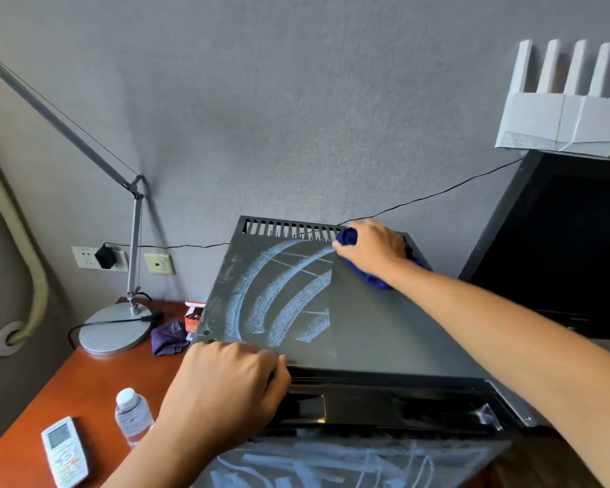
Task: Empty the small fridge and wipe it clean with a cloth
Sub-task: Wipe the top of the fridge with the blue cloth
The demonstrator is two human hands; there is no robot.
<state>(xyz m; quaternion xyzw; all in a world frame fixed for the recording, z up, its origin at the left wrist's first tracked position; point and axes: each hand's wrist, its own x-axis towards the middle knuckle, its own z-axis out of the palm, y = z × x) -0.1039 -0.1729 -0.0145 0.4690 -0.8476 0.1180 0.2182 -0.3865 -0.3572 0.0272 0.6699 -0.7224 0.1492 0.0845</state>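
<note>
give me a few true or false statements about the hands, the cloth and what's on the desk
1. The right hand presses a blue cloth on the fridge top. True.
2. The left hand holds the water bottle. False: it rests on the fridge's front edge; the bottle stands alone on the desk.
3. The fridge top is wiped clean all over. False: curved dusty streaks remain on its left half.
4. A remote lies beside the bottle. True.

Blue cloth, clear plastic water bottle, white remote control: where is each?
Blue cloth (374, 278), head view, on the fold below the right hand.
Clear plastic water bottle (133, 419), head view, on its body.
White remote control (65, 452), head view, on its keypad.
</note>
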